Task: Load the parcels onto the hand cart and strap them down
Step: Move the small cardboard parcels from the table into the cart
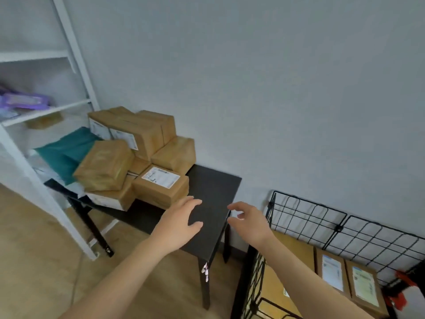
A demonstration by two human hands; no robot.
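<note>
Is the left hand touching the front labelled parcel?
Cannot tell. In the head view the left hand overlaps the labelled parcel at its corner; depth unclear.

The parcels (pixel 161 187) in front of you are plain brown cardboard, matt, with white paper labels (pixel 160 177) and some shinier tape, and the teal bag (pixel 69 148) beside them looks like smooth plastic with a soft sheen. Your counter (pixel 207 192) has a black, matt, smooth top, while the cart (pixel 338 228) is thin black-coated metal wire. You stand on a pale wood-look floor (pixel 34 249), by a white painted shelf (pixel 76 54) and a matt grey wall (pixel 276 88).
</note>
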